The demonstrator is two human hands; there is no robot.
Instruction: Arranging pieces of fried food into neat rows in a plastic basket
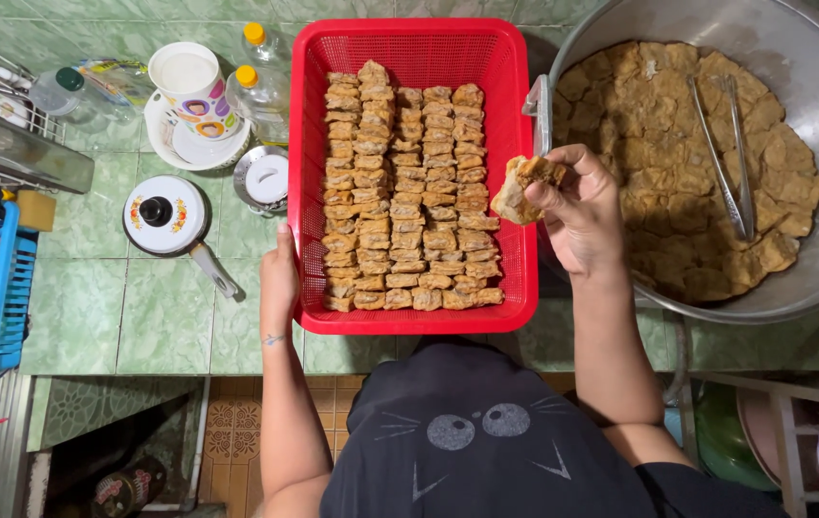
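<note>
One fried piece (pixel 522 187) pinched, right fingers (pixel 551 192); left unclear.

Right hand (pixel 577 211) pinching fried tofu piece (pixel 522 187), left hand (pixel 280 273) on red basket (pixel 515 144) edge

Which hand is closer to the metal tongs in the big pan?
Right. The right hand, holding a fried piece, is just left of the tongs; the left hand rests on the red basket's far side.

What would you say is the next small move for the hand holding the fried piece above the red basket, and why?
Probably lower the fried piece from the right hand into the gap at the right-hand row's near end in the red basket. The other rows look full, and the left hand steadies the rim.
</note>
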